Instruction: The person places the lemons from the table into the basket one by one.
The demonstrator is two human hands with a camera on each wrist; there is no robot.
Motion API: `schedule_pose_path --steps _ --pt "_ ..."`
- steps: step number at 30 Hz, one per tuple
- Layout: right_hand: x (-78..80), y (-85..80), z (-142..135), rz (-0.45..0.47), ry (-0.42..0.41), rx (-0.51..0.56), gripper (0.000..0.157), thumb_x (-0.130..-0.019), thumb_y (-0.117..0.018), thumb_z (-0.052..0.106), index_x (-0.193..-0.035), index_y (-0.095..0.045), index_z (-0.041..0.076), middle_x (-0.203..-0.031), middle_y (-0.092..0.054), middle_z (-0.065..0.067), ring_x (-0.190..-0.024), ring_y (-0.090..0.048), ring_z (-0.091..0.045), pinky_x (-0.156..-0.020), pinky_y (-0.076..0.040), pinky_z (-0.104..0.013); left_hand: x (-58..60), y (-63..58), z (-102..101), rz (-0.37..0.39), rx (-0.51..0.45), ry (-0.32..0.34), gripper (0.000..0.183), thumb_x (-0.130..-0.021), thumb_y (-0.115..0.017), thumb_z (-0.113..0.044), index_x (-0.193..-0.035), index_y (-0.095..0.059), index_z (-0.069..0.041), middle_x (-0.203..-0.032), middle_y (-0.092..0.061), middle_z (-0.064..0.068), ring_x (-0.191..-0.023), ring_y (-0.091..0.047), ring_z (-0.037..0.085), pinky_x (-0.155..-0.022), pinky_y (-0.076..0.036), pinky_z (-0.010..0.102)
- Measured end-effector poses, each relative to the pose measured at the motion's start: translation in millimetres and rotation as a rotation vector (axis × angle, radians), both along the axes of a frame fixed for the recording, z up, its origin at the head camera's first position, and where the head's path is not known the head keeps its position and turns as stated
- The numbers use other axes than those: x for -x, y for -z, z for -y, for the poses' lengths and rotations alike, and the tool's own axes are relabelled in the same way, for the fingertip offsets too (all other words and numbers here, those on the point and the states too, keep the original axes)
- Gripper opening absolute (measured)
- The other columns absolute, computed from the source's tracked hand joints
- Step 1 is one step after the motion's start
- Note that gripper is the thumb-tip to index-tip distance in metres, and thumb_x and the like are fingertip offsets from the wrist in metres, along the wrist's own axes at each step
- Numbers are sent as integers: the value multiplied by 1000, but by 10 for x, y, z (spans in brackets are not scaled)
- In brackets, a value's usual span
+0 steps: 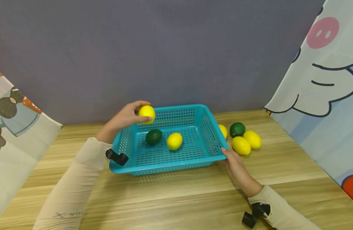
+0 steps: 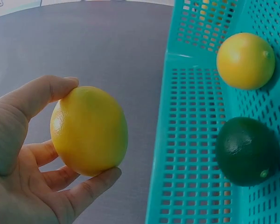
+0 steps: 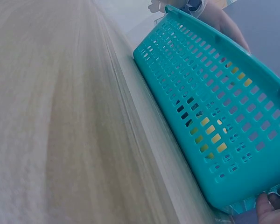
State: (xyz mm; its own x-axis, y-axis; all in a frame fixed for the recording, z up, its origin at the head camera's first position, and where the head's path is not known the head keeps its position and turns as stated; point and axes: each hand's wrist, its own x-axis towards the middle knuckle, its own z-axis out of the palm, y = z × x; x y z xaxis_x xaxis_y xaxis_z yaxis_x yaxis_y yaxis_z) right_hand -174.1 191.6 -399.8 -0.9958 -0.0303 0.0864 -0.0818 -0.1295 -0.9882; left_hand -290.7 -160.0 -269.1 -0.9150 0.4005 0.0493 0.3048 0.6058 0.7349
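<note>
My left hand [image 1: 127, 116] holds a yellow lemon [image 1: 147, 114] above the back left part of a blue-green plastic basket [image 1: 170, 165]. In the left wrist view, thumb and fingers pinch that lemon [image 2: 89, 130] from opposite sides. Inside the basket lie a dark green lime [image 1: 154, 137] and another lemon [image 1: 174, 141], a small gap between them. My right hand [image 1: 238, 167] grips the basket's front right corner, thumb on the rim. In the right wrist view only the fingertips [image 3: 266, 209] show at the basket's corner; the rest is cut off.
On the wooden table [image 1: 176, 204], right of the basket, are a green lime [image 1: 237, 129], two lemons close together [image 1: 241, 145] and a third lemon [image 1: 223, 131] partly hidden by the basket wall. A grey partition [image 1: 170, 57] stands behind, with printed curtains [image 1: 323, 89] at both sides.
</note>
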Motion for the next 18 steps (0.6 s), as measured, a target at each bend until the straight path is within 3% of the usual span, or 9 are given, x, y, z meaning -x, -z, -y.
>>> schedule_pose_path --steps 7,18 --pt "-1 7 -16 -5 -25 -6 53 -101 -36 21 -137 -29 -17 -116 -56 8 -109 -50 -2 -91 -42 -14 32 83 -89 8 -9 28 60 -84 -70 -20 -137 -45 -9 -129 -49 11 -99 -50 30 -76 -47 36" --pt "24 50 -35 -5 -27 -29 55 -101 -37 23 -136 -30 -18 -118 -55 4 -107 -52 -2 -90 -44 -16 50 163 -205 50 3 46 60 -84 -70 -19 -137 -44 -10 -125 -51 13 -96 -50 30 -79 -47 40"
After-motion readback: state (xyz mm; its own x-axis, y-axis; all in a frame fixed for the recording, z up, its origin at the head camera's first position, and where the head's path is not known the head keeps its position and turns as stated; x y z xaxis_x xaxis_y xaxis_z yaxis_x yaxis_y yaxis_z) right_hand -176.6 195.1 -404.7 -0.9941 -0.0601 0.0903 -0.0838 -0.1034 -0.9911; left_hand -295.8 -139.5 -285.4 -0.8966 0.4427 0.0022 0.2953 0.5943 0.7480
